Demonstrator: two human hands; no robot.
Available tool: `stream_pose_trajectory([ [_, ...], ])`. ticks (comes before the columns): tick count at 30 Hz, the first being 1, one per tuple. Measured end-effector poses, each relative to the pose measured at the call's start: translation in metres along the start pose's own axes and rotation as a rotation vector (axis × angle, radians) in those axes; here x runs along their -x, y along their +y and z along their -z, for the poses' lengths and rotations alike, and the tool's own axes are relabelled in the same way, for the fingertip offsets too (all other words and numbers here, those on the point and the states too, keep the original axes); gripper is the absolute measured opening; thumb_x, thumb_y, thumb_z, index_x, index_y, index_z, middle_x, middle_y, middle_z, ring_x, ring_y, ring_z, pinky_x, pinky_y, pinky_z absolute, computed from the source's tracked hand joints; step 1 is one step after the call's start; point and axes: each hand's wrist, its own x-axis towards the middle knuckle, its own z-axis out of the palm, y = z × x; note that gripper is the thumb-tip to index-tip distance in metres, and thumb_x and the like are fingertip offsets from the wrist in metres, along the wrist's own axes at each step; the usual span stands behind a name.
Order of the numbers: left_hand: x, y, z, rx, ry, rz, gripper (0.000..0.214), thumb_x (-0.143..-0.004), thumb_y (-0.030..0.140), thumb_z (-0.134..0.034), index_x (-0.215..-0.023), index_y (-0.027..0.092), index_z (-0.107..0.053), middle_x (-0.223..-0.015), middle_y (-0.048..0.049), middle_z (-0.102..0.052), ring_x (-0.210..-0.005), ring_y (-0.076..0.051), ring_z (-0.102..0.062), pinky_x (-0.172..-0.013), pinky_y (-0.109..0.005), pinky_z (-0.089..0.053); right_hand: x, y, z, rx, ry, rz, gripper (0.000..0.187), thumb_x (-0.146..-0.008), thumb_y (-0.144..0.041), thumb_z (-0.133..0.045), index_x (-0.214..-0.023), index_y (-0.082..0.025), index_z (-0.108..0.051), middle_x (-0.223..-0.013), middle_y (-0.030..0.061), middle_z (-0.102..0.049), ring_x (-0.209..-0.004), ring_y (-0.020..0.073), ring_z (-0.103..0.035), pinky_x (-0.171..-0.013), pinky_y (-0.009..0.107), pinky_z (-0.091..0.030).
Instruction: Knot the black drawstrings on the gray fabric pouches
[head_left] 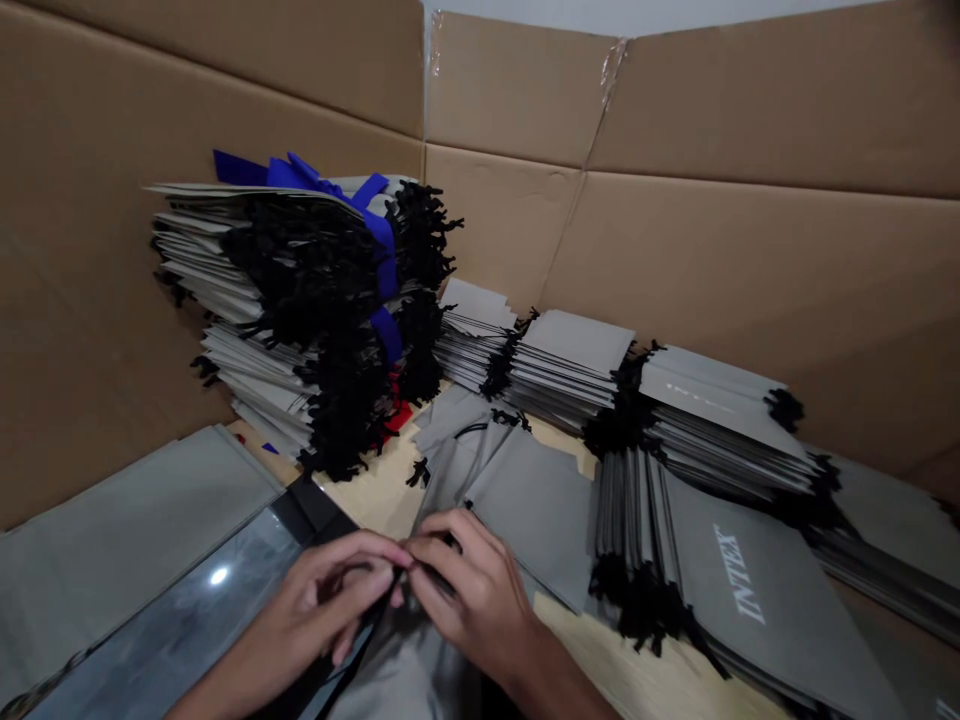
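A gray fabric bag (420, 675) is lying nearest, below the person's two hands, with a black cord (352, 668) trailing down beside it. The left hand (330, 595) is pinching the cord between thumb and forefinger, its other fingers curling loosely underneath. The right hand (480, 580) is closing on the same spot, its fingertips pressing together against the left hand's and partly hiding the cord. Just beyond, a loose gray bag (536, 500) is lying flat on the pale desk (607, 650). To the right, a fanned pile marked INTEX (772, 580) is resting with its black cord ends bunching toward the loose bag. Behind, more gray stacks (570, 365) are lining the foot of a cardboard wall (735, 240). At left, a tall bundle (277, 270) is standing with a blue ribbon (384, 250) wrapping it, while a glossy dark panel (187, 620) is reflecting a light near the left hand.
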Motion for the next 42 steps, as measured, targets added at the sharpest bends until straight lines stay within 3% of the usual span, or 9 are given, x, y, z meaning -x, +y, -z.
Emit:
stream_pose_trajectory([
  [2, -0.001, -0.003, 0.007, 0.098, 0.025, -0.068, 0.058, -0.108, 0.071, -0.052, -0.124, 0.022, -0.079, -0.088, -0.0055, -0.078, -0.044, -0.009, -0.056, -0.042, -0.019, -0.046, 0.0, -0.002, 0.001, -0.084, 0.05, -0.037, 0.024, -0.104, -0.015, -0.065, -0.12, -0.025, -0.08, -0.108, 0.0076, -0.076, -0.095, 0.0196, -0.075, -0.085, 0.029, -0.06],
  [4, -0.003, -0.003, 0.01, -0.003, 0.129, -0.146, 0.051, -0.111, 0.063, -0.049, -0.126, 0.025, -0.08, -0.1, -0.0084, -0.081, -0.063, -0.017, -0.072, -0.052, -0.023, -0.058, -0.001, -0.004, 0.002, -0.189, 0.09, -0.096, 0.027, -0.102, -0.014, -0.066, -0.12, -0.026, -0.083, -0.109, 0.0079, -0.077, -0.095, 0.0189, -0.077, -0.086, 0.028, -0.062],
  [7, -0.007, -0.001, 0.006, -0.417, 0.174, -0.319, 0.031, -0.109, 0.042, -0.067, -0.136, 0.034, -0.078, -0.142, -0.0092, -0.076, -0.13, -0.029, -0.073, -0.107, -0.034, -0.063, -0.003, -0.004, 0.002, -0.34, 0.134, -0.197, 0.024, -0.102, -0.018, -0.07, -0.116, -0.029, -0.087, -0.109, 0.0083, -0.078, -0.092, 0.0183, -0.079, -0.083, 0.027, -0.063],
  [10, -0.017, -0.002, -0.004, -0.603, 0.048, -0.443, 0.045, -0.108, 0.031, -0.068, -0.152, 0.039, -0.066, -0.16, -0.0078, -0.066, -0.151, -0.029, -0.059, -0.129, -0.041, -0.047, -0.004, -0.003, 0.002, -0.481, 0.17, -0.357, 0.011, -0.098, -0.028, -0.081, -0.106, -0.029, -0.09, -0.101, 0.0072, -0.081, -0.09, 0.0191, -0.08, -0.078, 0.025, -0.063],
  [14, -0.038, -0.003, -0.016, -0.54, -0.02, -0.504, 0.036, -0.111, 0.023, -0.063, -0.144, 0.036, -0.069, -0.143, -0.0064, -0.075, -0.137, -0.024, -0.069, -0.118, -0.031, -0.053, -0.001, -0.001, 0.007, -0.572, 0.168, -0.601, 0.024, -0.089, -0.047, -0.092, -0.097, -0.025, -0.089, -0.093, 0.007, -0.084, -0.084, 0.0213, -0.08, -0.072, 0.025, -0.061],
  [19, -0.054, 0.016, -0.024, -0.54, -0.073, -0.532, 0.024, -0.112, 0.02, -0.06, -0.128, 0.031, -0.076, -0.122, -0.0051, -0.075, -0.113, -0.02, -0.074, -0.1, -0.024, -0.056, 0.006, -0.001, 0.03, -0.51, 0.163, -0.681, 0.04, -0.095, -0.06, -0.082, -0.102, -0.021, -0.089, -0.097, 0.0112, -0.087, -0.086, 0.024, -0.082, -0.074, 0.028, -0.061],
  [32, -0.092, 0.156, -0.049, -0.762, 0.051, -0.949, 0.022, -0.111, 0.031, -0.063, -0.119, 0.03, -0.083, -0.107, -0.0048, -0.078, -0.107, -0.027, -0.064, -0.092, -0.034, -0.051, -0.072, -0.039, 0.145, -0.463, 0.314, -0.471, 0.016, -0.092, -0.04, -0.085, -0.098, -0.025, -0.088, -0.083, 0.0026, -0.083, -0.073, 0.0185, -0.077, -0.066, 0.027, -0.062],
  [37, -0.126, 0.198, -0.084, -0.738, -0.251, -0.749, 0.027, -0.111, 0.036, -0.055, -0.101, 0.024, -0.077, -0.1, -0.001, -0.075, -0.093, -0.021, -0.069, -0.086, -0.027, -0.05, -0.067, -0.035, 0.186, -0.38, 0.342, -0.507, 0.019, -0.09, -0.04, -0.083, -0.096, -0.022, -0.084, -0.088, 0.0032, -0.083, -0.075, 0.0183, -0.077, -0.064, 0.026, -0.063],
  [42, -0.173, 0.191, -0.126, -0.733, -0.647, -0.534, 0.031, -0.108, 0.042, -0.058, -0.093, 0.023, -0.078, -0.085, 0.0011, -0.075, -0.079, -0.021, -0.065, -0.073, -0.026, -0.047, -0.029, -0.005, 0.214, -0.276, 0.225, -0.669, 0.025, -0.093, -0.044, -0.078, -0.093, -0.019, -0.08, -0.088, 0.0058, -0.084, -0.069, 0.0164, -0.074, -0.063, 0.026, -0.06],
])
